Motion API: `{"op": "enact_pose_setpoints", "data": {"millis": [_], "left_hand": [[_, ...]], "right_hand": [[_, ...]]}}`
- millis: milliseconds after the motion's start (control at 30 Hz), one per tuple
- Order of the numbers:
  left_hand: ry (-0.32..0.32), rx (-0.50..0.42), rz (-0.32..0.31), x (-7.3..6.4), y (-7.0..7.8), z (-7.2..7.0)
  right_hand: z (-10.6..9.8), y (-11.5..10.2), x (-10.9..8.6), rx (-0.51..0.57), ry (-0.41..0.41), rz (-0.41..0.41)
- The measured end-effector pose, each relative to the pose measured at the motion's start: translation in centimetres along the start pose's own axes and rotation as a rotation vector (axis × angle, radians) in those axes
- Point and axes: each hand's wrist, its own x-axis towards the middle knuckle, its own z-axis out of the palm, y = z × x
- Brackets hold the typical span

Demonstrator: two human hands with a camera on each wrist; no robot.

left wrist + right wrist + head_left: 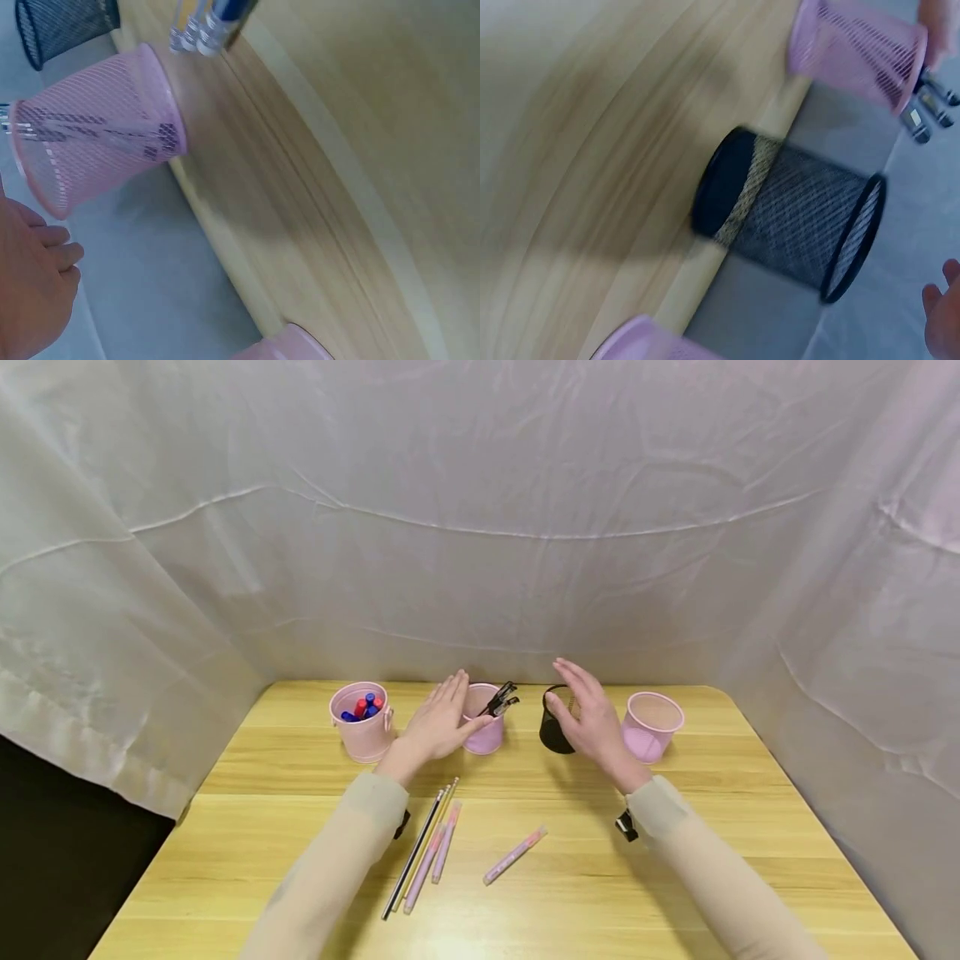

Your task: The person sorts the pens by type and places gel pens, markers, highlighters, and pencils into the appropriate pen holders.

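Note:
My left hand reaches over the table with straight fingers, beside a pink mesh pen cup that holds several black pens. In the left wrist view, that hand's fingers are near the pink cup's rim, and nothing shows in them. My right hand, fingers extended and thumb spread, hovers by a black mesh pen cup. The right wrist view shows the black cup upright on the table, apart from the fingertips; no pens are visible in it.
At the left stands a pink bucket with red and blue capped pens. A pink mesh cup is at the right. Nearer lie pencils, two pink markers and another pink marker. Grey curtain hangs behind the table.

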Motion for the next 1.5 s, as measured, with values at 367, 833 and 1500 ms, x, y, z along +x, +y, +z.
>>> {"op": "enact_pose_setpoints", "data": {"millis": [367,833,1500], "left_hand": [[0.184,-0.077,0.066,-5.1,0.1,-0.8],[0.252,-0.139,0.126,-9.9,-0.6,-0.3],[-0.004,-0.146,0.19,-12.0,-3.0,2.4]], "right_hand": [[-1.0,3.4,-0.9,-0.267,-0.182,0.08],[-1.2,5.0,-1.7,-0.39,-0.42,0.174],[-0.8,5.6,-2.0,-0.383,-0.504,0.203]]}}
